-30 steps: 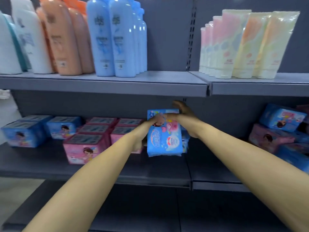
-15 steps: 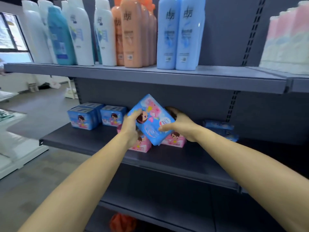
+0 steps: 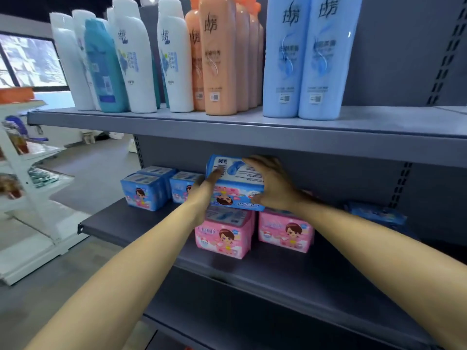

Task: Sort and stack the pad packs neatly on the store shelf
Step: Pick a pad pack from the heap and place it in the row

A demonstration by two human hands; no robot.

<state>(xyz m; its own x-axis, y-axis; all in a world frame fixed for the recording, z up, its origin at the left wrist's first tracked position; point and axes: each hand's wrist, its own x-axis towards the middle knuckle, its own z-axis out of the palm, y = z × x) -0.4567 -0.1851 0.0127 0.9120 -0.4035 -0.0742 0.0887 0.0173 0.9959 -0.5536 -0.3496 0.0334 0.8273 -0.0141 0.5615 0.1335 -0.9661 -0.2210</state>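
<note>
A blue pack (image 3: 236, 184) is gripped by both hands' fingers (image 3: 255, 162) above the pink packs (image 3: 223, 234); blue packs right of them (image 3: 376, 214) remain unsorted.

Bright even store light; glare on bottles (image 3: 300, 59); soft blur throughout; wide-angle bending at edges.

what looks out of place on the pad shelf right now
The blue pack held by both hands, left hand and right hand, sits upside down atop the pink packs, a colour mismatch; the blue stack is further left.
</note>
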